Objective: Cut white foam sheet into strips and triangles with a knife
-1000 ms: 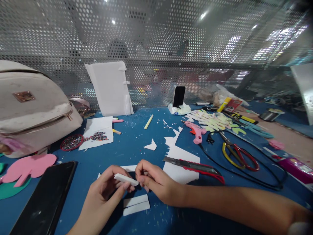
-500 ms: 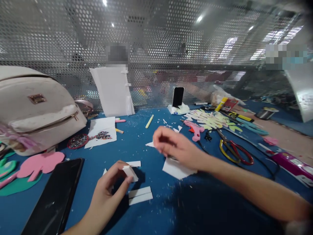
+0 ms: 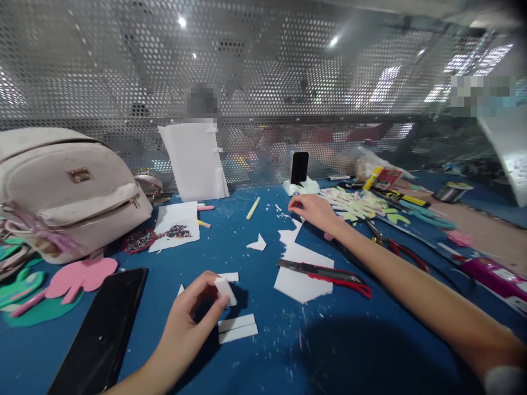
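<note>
My left hand (image 3: 197,312) pinches a small white folded strip of card (image 3: 226,291) between thumb and forefinger, just above the table. Beneath and beside it lie two white strips (image 3: 237,328) side by side, with another white strip (image 3: 229,277) behind. My right hand (image 3: 315,211) is stretched forward with its fingers curled, over the pink glue gun (image 3: 328,236), mostly covered by the hand and wrist. What those fingers hold, if anything, is hidden. A red and black utility knife (image 3: 329,271) lies across a white sheet (image 3: 302,285) nearer to me.
A backpack (image 3: 82,192) and a black phone (image 3: 101,329) occupy the left. Pale glue sticks or strips (image 3: 354,203) are heaped at the right, near pliers (image 3: 405,252) and cables. White scraps (image 3: 257,242) lie mid-table. Behind stands a perforated metal screen (image 3: 255,82).
My right hand has moved forward and right from above the white sheet to the glue gun, uncovering the utility knife. My left hand keeps its pinch on the card strip.
</note>
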Available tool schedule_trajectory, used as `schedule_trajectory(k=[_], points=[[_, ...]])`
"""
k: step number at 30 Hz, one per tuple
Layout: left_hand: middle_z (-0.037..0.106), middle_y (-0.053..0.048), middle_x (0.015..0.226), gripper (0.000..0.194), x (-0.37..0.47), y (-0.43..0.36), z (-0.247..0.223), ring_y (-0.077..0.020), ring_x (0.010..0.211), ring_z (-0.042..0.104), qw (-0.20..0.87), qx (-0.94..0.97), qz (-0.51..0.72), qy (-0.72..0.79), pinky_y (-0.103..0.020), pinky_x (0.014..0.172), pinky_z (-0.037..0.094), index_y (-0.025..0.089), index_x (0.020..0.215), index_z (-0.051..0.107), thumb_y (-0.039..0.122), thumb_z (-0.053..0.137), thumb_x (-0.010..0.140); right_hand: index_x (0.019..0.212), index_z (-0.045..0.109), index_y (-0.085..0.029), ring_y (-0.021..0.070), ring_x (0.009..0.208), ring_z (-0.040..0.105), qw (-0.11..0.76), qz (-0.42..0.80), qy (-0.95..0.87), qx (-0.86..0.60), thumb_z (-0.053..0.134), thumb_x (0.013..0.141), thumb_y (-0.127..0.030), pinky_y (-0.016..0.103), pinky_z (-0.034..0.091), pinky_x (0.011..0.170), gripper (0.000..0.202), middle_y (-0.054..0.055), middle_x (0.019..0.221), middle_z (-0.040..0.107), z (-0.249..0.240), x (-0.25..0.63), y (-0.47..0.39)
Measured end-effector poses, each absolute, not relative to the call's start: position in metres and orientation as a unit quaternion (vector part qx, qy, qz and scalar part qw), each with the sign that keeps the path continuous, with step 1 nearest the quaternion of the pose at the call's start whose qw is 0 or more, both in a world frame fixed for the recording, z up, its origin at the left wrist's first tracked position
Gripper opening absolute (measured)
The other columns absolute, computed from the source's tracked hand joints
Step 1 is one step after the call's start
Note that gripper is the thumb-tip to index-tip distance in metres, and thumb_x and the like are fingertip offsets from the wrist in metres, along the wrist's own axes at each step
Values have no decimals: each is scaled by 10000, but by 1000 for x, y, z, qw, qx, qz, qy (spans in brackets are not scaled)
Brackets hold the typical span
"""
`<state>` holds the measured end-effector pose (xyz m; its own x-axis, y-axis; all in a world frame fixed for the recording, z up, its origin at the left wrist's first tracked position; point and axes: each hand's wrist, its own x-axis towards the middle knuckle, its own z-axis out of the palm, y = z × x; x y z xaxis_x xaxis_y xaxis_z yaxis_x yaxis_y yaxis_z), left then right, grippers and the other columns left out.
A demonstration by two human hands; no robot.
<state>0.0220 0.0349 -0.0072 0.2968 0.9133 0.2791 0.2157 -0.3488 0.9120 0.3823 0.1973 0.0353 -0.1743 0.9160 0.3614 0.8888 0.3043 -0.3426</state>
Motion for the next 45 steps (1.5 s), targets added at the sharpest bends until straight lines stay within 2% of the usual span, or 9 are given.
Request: schedule_trajectory(k=[3,7,11,14,18,26,33,37,45], points=[[614,8,867,139,22,36,-9,-143,773,610,403,703,426,402,-224,710,490,231,940,629,336,577,1014,831,725,-193,221,779,641,262,13,-766,-587,635,944,-284,307,393,690,170,62,781,731,47,374,191],[603,6,886,129,22,36,-6,-148,807,594,393,716,423,392,-230,738,464,236,917,641,294,575,1011,997,747,-230,204,954,676,272,46,-812,-515,627,970,-246,317,462,825,123,43,1035,759,71,337,160],[629,4,907,138,24,35,0,-152,848,599,389,738,406,372,-238,779,449,257,941,684,257,569,1017,1041,737,-239,181,959,681,307,203,-862,-349,650,998,-277,333,484,892,104,16,1039,756,84,292,109],[645,5,935,161,25,34,2,-148,864,611,390,751,388,364,-238,785,444,281,989,714,243,562,1026,1132,709,-250,181,995,666,265,273,-879,-287,673,998,-242,320,477,880,139,3,1040,762,83,272,82],[650,10,951,180,25,33,1,-145,885,616,393,758,379,356,-244,792,442,308,1042,726,231,564,1030,1074,728,-217,193,966,645,232,271,-902,-244,667,1004,-260,337,461,895,102,25,1018,760,75,266,71],[646,9,951,175,23,34,-3,-141,872,605,394,765,377,343,-249,777,443,302,1058,727,223,572,1029,950,737,-183,164,903,632,233,302,-890,-250,739,947,-214,298,454,866,31,8,917,729,72,263,72],[615,13,881,177,22,33,-2,-138,805,580,390,770,370,344,-249,725,428,304,1044,741,242,576,1032,850,715,-175,139,839,599,238,359,-858,-279,779,906,-177,256,434,789,86,-15,849,679,72,260,70],[578,14,847,185,23,31,-1,-134,769,563,381,777,365,345,-247,685,411,299,1022,743,235,569,1029,891,686,-179,136,842,572,186,384,-852,-303,724,939,-178,235,403,695,61,-8,901,647,76,259,67],[593,4,872,219,23,32,-2,-139,798,591,379,785,365,327,-253,711,447,312,1088,766,213,582,1026,961,542,-187,123,807,499,75,398,-870,-280,544,963,-79,233,375,722,109,4,974,540,85,260,61]])
